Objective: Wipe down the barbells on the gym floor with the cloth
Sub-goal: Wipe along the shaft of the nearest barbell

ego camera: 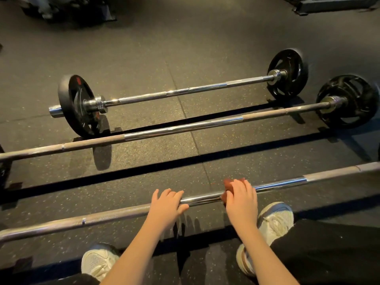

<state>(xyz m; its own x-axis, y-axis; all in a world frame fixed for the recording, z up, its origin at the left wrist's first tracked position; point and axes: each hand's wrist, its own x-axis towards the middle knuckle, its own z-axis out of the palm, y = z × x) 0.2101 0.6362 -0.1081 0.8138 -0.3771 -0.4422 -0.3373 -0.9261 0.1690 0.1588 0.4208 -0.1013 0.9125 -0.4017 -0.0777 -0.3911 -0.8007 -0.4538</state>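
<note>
Three barbells lie side by side on the dark rubber floor. The nearest barbell [115, 214] runs across the lower part of the view, just in front of my feet. My left hand [167, 204] rests on top of its shaft, fingers laid over the steel. To the right, my right hand [241, 200] presses a reddish-brown cloth [227, 187] around the same shaft; most of the cloth is hidden under the hand. The middle barbell [185, 126] and the far barbell [185, 91] lie beyond, both carrying black plates.
Black plates stand at the far bar's left end [76, 105] and right end [287, 73], and at the middle bar's right end [347, 101]. My white shoes [275, 221] sit just behind the near bar. Dark equipment bases line the top edge [329, 5].
</note>
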